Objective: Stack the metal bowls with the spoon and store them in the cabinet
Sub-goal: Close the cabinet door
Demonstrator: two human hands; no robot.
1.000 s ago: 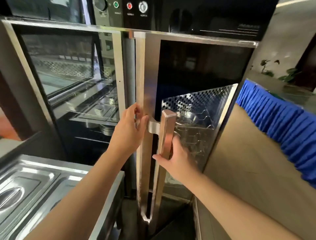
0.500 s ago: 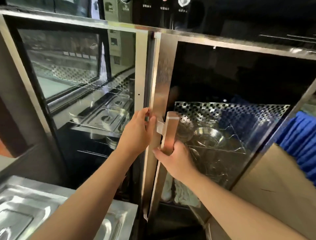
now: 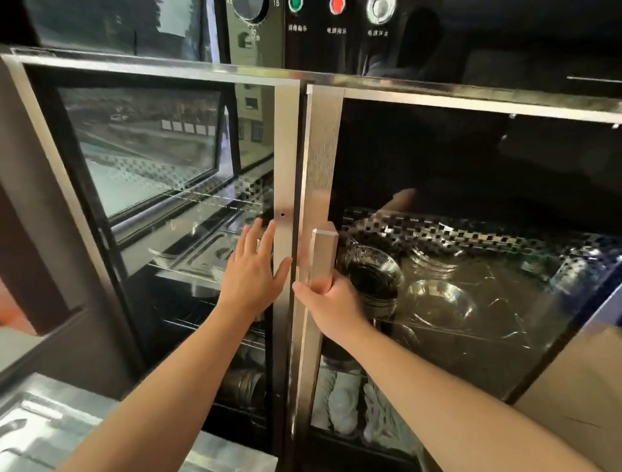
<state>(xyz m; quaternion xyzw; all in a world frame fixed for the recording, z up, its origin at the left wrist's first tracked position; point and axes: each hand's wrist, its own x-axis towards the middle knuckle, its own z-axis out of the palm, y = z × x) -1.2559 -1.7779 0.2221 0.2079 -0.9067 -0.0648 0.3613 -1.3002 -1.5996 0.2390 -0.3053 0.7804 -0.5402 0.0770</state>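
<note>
**Both hands at the glass doors of the cabinet**

The right hand [image 3: 331,305] is wrapped around the lower part of the tall bronze-toned door handle [image 3: 322,257] on the right door [image 3: 471,236]; its grip is closed on the handle, fingers curled behind it and thumb pointing left along the front; the left hand [image 3: 254,274] lies flat, fingers spread wide and holding nothing, against the left door [image 3: 161,161], its thumb across that door's steel edge strip [image 3: 283,188]; the two doors stand side by side with only a thin dark seam between them.

Behind the right door's glass, on a perforated steel shelf [image 3: 471,232], the metal bowls [image 3: 372,274] sit as a nested stack just right of the handle; a single shallow steel bowl [image 3: 441,301] rests to the right of the stack, near but apart; whether a spoon lies among them cannot be told through the reflections; below that shelf, white dishes [image 3: 340,401] stand in the lower rack.

Behind the left door, wire shelves show dimly under window reflections; more stacked steel bowls [image 3: 247,384] sit low down. Above the doors the black control panel [image 3: 336,30] carries a dial [image 3: 250,10], a green button [image 3: 295,4], a red button [image 3: 337,5] and a silver switch [image 3: 380,8]. At the near left lies a steel desk with pan lids [image 3: 50,424]; at the far right, a cardboard box [image 3: 579,397].
</note>
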